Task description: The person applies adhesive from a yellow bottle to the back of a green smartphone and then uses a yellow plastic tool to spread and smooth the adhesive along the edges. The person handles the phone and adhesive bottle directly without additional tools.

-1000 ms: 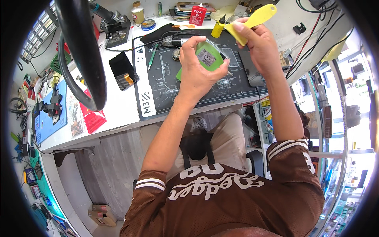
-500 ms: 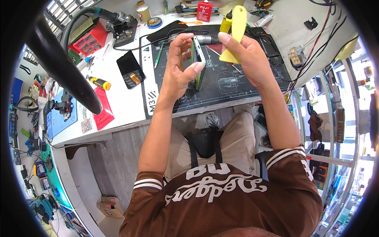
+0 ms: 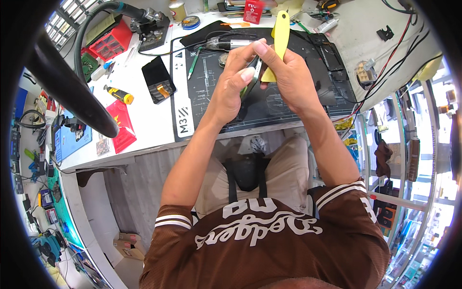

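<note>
My left hand (image 3: 230, 91) is closed round a slim phone (image 3: 256, 73), which is tilted with one edge turned up. In my right hand (image 3: 294, 77) is a flat yellow plastic scraper (image 3: 282, 36), its handle upward and its wide end low beside the phone. Right fingertips meet the phone's upper end, and the two hands almost touch. Whether the scraper touches the phone is hidden by my fingers. Beneath both hands lies a black printed work mat (image 3: 204, 108).
Left of the mat are a dark phone screen with an orange ribbon cable (image 3: 159, 79), a yellow-black tool (image 3: 119, 95) and a red packet (image 3: 121, 126). A thick black arm (image 3: 72, 86) crosses the left side. Behind stand a microscope base (image 3: 153, 29) and a red can (image 3: 253, 11).
My left hand has moved right with the phone, tilting it. My right hand has come left and lower with the scraper, so the hands are now close together.
</note>
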`<control>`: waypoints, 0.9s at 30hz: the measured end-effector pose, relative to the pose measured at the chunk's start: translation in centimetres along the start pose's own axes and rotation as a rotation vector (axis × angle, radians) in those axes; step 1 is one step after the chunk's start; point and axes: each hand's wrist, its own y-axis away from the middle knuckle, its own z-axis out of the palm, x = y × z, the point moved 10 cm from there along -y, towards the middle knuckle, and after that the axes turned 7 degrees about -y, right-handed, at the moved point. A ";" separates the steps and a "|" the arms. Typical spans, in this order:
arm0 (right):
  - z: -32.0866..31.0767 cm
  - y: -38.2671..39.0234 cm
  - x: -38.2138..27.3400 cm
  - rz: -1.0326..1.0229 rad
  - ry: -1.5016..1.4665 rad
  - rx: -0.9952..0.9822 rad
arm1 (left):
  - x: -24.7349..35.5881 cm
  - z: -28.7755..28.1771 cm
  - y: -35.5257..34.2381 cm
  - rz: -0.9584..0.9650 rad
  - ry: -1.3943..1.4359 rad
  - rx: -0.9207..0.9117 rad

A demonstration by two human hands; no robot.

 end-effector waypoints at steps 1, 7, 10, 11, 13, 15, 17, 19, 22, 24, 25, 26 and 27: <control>-0.3 0.3 0.1 -0.004 -0.046 0.010 | 0.3 -0.3 0.3 -0.044 -0.038 0.001; -3.0 2.2 1.9 0.081 -0.210 0.075 | 2.4 0.0 1.3 -0.250 -0.258 -0.141; -4.2 4.4 3.8 0.236 -0.387 0.157 | 3.1 -0.4 2.1 -0.256 -0.432 -0.252; -3.9 5.8 4.4 0.262 -0.444 0.150 | 3.7 -0.2 2.4 -0.212 -0.490 -0.284; -3.4 8.7 6.1 0.314 -0.530 0.054 | 4.9 0.2 3.3 -0.075 -0.549 -0.338; -1.5 11.2 9.2 0.477 -0.773 -0.015 | 5.9 1.0 4.9 -0.020 -0.587 -0.422; 0.5 13.0 10.8 0.572 -0.873 -0.003 | 6.3 1.9 6.9 0.042 -0.605 -0.527; 2.2 13.9 10.8 0.597 -0.827 -0.007 | 6.7 2.5 8.9 0.061 -0.596 -0.585; 3.7 14.9 10.0 0.566 -0.976 -0.039 | 8.1 3.2 10.9 0.229 -0.632 -0.652; 4.5 15.2 9.3 0.518 -1.062 -0.097 | 8.7 3.2 11.5 0.290 -0.669 -0.641; 4.9 15.2 9.1 0.501 -1.078 -0.081 | 9.0 3.0 11.7 0.309 -0.692 -0.629; 5.2 15.2 8.9 0.483 -1.094 -0.064 | 9.2 2.9 11.8 0.328 -0.714 -0.617; 5.4 15.1 8.6 0.462 -1.109 -0.074 | 9.4 2.9 11.9 0.350 -0.749 -0.596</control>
